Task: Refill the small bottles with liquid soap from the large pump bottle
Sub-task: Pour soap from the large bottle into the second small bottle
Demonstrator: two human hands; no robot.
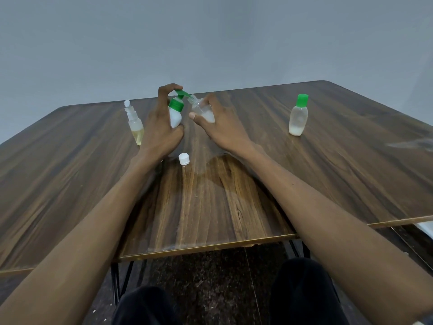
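Observation:
My left hand grips the white pump bottle with the green pump head, fingers curled over the top of the pump. My right hand holds a small clear bottle tilted, its open neck right at the green nozzle. White liquid sits in the bottom of this small bottle. Its white cap lies on the wooden table just in front of my hands.
A small clear bottle with a white flip cap, holding yellowish liquid, stands left of my left hand. A clear bottle with a green cap and some white liquid stands to the right. The table's near edge is close to my knees.

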